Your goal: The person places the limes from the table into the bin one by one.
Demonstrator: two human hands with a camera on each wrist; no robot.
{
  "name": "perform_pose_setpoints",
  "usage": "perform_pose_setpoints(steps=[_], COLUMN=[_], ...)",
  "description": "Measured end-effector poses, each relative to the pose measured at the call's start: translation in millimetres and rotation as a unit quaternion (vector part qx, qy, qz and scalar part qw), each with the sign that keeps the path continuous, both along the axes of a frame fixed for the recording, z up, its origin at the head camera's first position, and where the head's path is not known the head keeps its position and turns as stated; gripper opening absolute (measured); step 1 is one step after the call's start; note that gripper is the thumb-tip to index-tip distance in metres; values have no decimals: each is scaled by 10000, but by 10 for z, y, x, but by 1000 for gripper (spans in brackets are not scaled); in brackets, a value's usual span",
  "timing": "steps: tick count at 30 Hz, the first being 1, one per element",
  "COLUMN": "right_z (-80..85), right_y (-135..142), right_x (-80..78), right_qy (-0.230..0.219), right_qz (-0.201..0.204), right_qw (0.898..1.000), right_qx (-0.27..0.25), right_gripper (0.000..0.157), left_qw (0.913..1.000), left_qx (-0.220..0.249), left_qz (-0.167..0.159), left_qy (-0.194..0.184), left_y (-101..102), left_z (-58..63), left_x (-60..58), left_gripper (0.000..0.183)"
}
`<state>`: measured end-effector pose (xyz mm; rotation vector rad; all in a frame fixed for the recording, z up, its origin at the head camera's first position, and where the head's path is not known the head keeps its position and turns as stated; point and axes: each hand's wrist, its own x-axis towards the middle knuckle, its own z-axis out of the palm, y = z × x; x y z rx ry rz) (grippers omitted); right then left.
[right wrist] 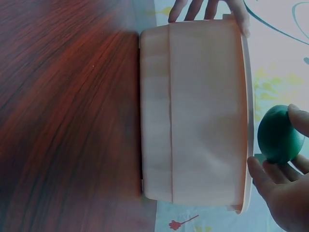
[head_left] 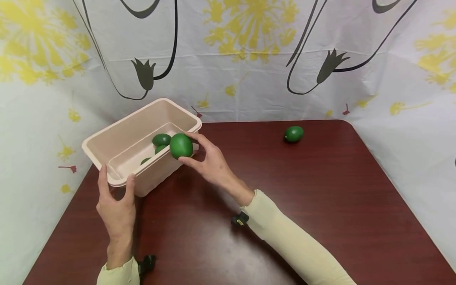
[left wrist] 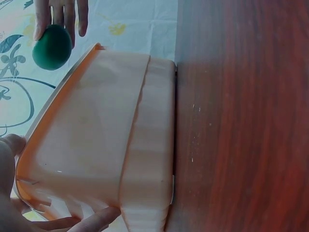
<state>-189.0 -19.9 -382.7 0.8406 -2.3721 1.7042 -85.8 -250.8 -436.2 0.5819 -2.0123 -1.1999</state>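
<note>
My right hand (head_left: 213, 164) pinches a smooth green lime (head_left: 181, 146) between thumb and fingers, above the near long rim of a beige plastic bin (head_left: 167, 168). In the right wrist view the same lime (right wrist: 280, 134) is just beyond the rim, with one fingertip right at that edge. My left hand (head_left: 117, 213) grips the bin's near left corner, thumb and fingers on either side of it. Inside the bin lie several limes, one darker lime (head_left: 162, 139) showing most; the near wall partly hides the others.
Another lime (head_left: 294, 134) rests by itself near the back right of the dark red wooden table (head_left: 303, 190). A white cloth (head_left: 249, 91) printed with yellow flowers hangs behind and at both sides of the table.
</note>
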Motion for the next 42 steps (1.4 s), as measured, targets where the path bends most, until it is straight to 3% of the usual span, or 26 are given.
perform_pose_setpoints(steps=[5, 9, 17, 23, 30, 33, 38, 42], right_z=[15, 29, 31, 44, 87, 98, 113, 117], right_y=[-43, -85, -135, -200, -294, -322, -357, -378], right_x=[-45, -64, -96, -119, -143, -163, -181, -186], right_qy=[96, -104, -371, -699, -1401, -1325, -656, -368], right_qz=[147, 330, 308, 312, 420, 457, 236, 67], right_qw=[9997, 9994, 9988, 9960, 9826, 9834, 9958, 9988], right_qx=[153, 42, -89, -463, -1145, -1149, -592, -310], right_gripper=[68, 67, 65, 67, 59, 58, 60, 59], left_qw=[10000, 10000, 10000, 10000, 10000, 10000, 10000, 10000], left_qx=[6, 7, 2, -15, -14, -16, 17, -7], left_qz=[17, 22, 8, 22, 23, 22, -1, 1], left_qy=[16, -5, -56, -75, -29, -7, 7, 37], left_y=[-4, -9, -2, -1, 5, 6, 9, 10], left_z=[6, 3, 3, -3, -9, -8, -9, -9], left_x=[-13, -15, -9, -12, -15, -17, -16, -18], left_gripper=[69, 69, 70, 69, 70, 70, 70, 71])
